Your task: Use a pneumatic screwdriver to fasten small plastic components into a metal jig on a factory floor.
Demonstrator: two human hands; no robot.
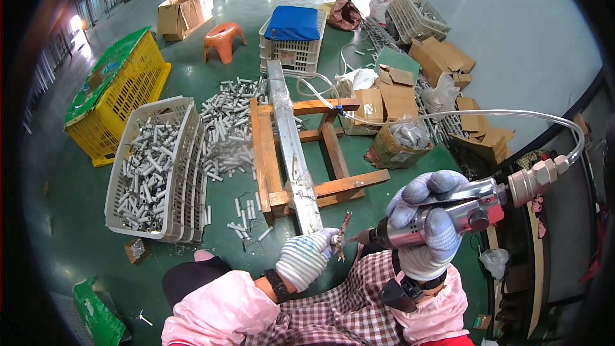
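Note:
My right hand (428,224), in a blue-grey glove, grips a metal pneumatic tool (474,208) with a clear air hose (487,114) running from its back end. Its tip points left at a small brownish metal piece (344,229). My left hand (306,257), in a white striped glove, pinches that piece at the near end of a long metal channel (291,147). The channel lies along a wooden frame (333,186) on the green floor.
A white crate (182,173) full of short grey tubes stands at left, with more tubes (227,122) scattered beside it. Farther off are a yellow crate (122,96), an orange stool (224,38), a white crate with a blue cushion (293,35), and cardboard boxes (397,99).

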